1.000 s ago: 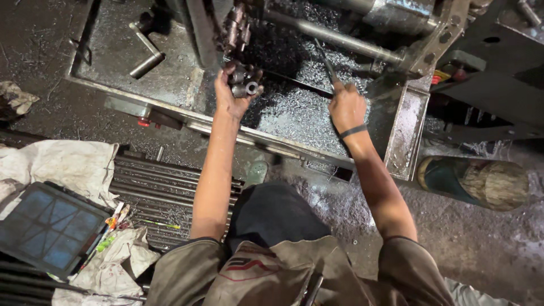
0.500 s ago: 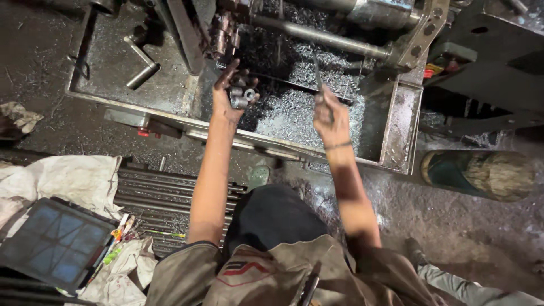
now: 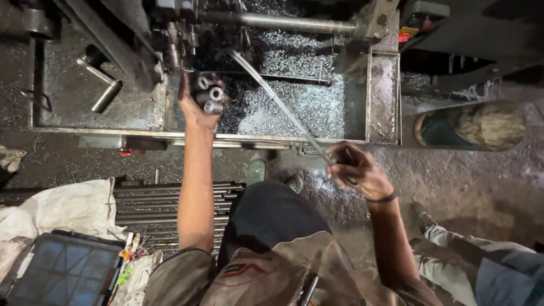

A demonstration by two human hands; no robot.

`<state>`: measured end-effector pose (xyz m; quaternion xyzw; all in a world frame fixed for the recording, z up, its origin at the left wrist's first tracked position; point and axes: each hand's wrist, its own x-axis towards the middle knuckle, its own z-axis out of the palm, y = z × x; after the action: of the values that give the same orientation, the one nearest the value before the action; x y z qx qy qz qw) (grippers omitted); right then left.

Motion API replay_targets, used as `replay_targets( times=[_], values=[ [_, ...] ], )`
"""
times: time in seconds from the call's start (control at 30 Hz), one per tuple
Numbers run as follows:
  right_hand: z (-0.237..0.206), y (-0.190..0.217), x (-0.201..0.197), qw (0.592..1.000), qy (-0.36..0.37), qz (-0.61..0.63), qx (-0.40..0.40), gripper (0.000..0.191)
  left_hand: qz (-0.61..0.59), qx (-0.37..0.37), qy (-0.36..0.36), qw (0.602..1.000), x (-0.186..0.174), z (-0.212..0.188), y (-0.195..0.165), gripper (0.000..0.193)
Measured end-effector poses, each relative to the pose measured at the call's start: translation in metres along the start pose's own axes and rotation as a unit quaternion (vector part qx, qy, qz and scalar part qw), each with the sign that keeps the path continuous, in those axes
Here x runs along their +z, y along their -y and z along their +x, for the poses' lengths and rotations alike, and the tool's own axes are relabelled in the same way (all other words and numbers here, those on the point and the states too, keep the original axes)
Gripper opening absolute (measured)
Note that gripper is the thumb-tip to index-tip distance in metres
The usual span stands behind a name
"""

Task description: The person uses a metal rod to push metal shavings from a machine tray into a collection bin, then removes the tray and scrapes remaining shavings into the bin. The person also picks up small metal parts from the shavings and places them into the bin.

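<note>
My left hand point(image 3: 199, 105) is stretched forward over the machine's metal tray point(image 3: 102, 129), closed around several short metal tube pieces point(image 3: 211, 97). My right hand point(image 3: 358, 171) is drawn back below the tray's front edge and grips the near end of a long thin metal rod point(image 3: 277, 102). The rod slants up and left into the tray, over a bed of shiny metal shavings point(image 3: 306, 107). A wristband sits on my right wrist.
A horizontal machine shaft point(image 3: 277, 22) crosses the top. An L-shaped handle point(image 3: 102, 85) lies in the tray's left part. Steel bars point(image 3: 170, 201) are stacked on the floor, beside white sacking point(image 3: 62, 209) and a blue crate point(image 3: 62, 272). A green drum point(image 3: 470, 127) lies at right. Another person's leg point(image 3: 487, 266) is at lower right.
My right hand has pulled back out of the tray toward me, drawing the thin rod with it. The left hand stays in the tray holding the tube pieces.
</note>
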<state>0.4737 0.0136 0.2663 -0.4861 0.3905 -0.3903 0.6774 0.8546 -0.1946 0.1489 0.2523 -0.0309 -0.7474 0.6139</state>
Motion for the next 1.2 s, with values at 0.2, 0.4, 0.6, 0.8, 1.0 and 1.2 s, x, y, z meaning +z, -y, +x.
replay_targets(
  times=[0.2, 0.4, 0.6, 0.8, 1.0, 1.2],
  values=[
    [0.053, -0.021, -0.014, 0.994, -0.011, -0.016, 0.106, 0.023, -0.113, 0.009, -0.018, 0.993, -0.007, -0.002, -0.006, 0.041],
    [0.132, -0.041, -0.008, 0.805, -0.054, -0.59, 0.029, 0.034, -0.064, 0.047, -0.141, 0.987, -0.024, -0.013, 0.001, 0.04],
    [0.22, -0.039, 0.019, 0.792, -0.154, -0.573, 0.142, 0.036, -0.261, -0.029, -0.169, 0.95, -0.023, -0.011, -0.002, 0.041],
    [0.22, -0.022, -0.003, 0.737, -0.187, -0.641, 0.1, 0.024, -0.117, -0.021, -0.067, 0.991, -0.04, -0.004, -0.007, 0.035],
    [0.143, 0.06, -0.049, 0.67, -0.211, -0.705, 0.097, 0.026, 0.029, 0.004, -0.077, 0.997, -0.083, 0.004, -0.024, 0.035],
    [0.16, 0.067, 0.007, 0.691, -0.233, -0.682, 0.056, 0.017, 0.129, -0.015, 0.043, 0.991, -0.124, 0.013, -0.028, 0.043]
  ],
)
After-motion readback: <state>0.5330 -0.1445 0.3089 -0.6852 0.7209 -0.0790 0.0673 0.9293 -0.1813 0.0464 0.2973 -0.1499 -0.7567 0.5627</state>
